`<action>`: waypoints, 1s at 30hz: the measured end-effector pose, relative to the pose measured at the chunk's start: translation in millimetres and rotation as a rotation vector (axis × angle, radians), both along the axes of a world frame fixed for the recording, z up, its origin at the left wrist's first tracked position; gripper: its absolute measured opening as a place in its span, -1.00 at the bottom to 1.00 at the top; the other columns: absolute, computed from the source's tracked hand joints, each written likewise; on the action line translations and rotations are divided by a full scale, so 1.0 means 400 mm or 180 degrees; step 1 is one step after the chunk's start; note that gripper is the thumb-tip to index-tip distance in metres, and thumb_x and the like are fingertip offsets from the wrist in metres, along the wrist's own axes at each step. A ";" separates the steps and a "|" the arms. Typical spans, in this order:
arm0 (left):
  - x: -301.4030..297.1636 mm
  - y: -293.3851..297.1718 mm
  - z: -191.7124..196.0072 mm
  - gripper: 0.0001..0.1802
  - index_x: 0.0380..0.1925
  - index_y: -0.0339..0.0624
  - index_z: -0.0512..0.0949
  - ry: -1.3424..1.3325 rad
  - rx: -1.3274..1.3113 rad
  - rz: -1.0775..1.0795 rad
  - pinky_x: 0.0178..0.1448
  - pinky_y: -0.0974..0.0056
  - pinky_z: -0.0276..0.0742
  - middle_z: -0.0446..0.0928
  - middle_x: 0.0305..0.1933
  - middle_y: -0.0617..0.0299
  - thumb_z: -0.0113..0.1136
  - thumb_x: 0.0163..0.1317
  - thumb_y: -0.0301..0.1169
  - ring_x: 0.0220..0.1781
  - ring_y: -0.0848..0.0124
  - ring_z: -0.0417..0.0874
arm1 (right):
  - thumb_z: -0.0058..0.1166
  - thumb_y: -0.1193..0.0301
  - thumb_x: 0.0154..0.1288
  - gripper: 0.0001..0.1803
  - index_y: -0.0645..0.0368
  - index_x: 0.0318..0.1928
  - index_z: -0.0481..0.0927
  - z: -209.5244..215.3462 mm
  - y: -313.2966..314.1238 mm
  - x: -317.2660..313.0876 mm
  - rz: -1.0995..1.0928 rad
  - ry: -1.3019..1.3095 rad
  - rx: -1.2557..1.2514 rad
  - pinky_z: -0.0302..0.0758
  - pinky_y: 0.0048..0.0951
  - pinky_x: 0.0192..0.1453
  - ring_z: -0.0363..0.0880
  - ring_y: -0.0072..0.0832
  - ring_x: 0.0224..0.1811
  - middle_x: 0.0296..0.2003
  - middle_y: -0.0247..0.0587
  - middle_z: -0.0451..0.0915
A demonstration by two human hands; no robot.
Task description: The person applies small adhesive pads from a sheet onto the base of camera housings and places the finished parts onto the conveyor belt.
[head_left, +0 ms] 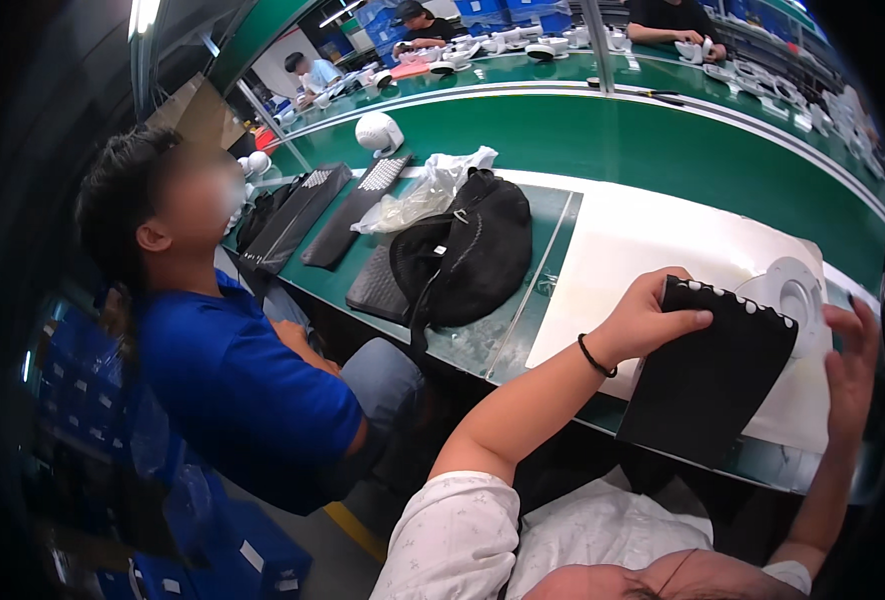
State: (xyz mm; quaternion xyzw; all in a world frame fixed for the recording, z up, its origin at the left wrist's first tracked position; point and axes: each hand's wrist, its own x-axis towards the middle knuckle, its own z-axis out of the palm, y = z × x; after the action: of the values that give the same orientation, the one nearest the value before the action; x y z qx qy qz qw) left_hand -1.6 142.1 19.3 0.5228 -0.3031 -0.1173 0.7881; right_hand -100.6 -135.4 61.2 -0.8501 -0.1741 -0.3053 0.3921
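My left hand (658,318), with a dark band on its wrist, pinches the upper left corner of a black flat pad (708,375). Several white round pieces line the pad's upper edge, and its lower end hangs past the table's near edge. To the right of the pad, apart from it, my right hand (851,365) is raised with fingers apart and nothing seen in them. Behind the pad's upper right corner lies a white round plastic part (798,280) with a ring-shaped recess, partly covered by the pad.
A white sheet (633,240) covers part of the green table (543,130). Leftward lie a black bag (483,250), clear plastic (428,195), black pads with white dots (363,210) and a white round device (379,132). A person in blue (243,370) sits close on my left.
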 end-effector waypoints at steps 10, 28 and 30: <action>-0.002 0.024 0.002 -0.78 -0.45 -0.18 0.41 -0.0066 0.0247 0.0163 -0.37 0.54 0.28 0.39 -0.52 0.44 0.29 -0.05 -0.51 -0.45 0.69 0.38 | 0.00 0.54 -0.11 -0.43 0.13 0.05 0.34 0.105 0.163 0.108 0.0586 0.0868 -0.0299 0.24 -0.44 0.09 0.40 -0.50 -0.27 -0.37 -0.26 0.43; -0.034 0.015 0.026 -0.83 -0.58 -0.27 0.43 -0.0089 0.0501 0.1013 -0.49 0.55 0.23 0.41 -0.62 0.38 0.26 -0.10 -0.64 -0.57 0.67 0.35 | -0.06 0.71 -0.02 -0.29 0.01 0.20 0.16 0.082 0.149 0.122 0.1924 0.0024 0.0598 0.41 -0.47 -0.12 0.43 -0.46 -0.24 -0.29 -0.22 0.41; -0.038 0.018 0.018 -0.84 -0.58 -0.28 0.45 -0.0179 0.0581 0.1032 -0.48 0.54 0.24 0.42 -0.63 0.38 0.27 -0.12 -0.63 -0.57 0.66 0.35 | -0.11 0.75 -0.01 -0.29 0.01 0.21 0.15 0.074 0.162 0.117 0.1993 0.0002 0.0536 0.42 -0.46 -0.12 0.42 -0.44 -0.22 -0.26 -0.23 0.40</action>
State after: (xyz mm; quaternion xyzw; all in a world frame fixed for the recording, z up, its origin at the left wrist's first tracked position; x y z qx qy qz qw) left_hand -16.7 149.5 26.4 0.6372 -0.2249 -0.0011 0.7372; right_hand -53.9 -70.7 90.9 -0.7199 -0.4012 -0.1830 0.5360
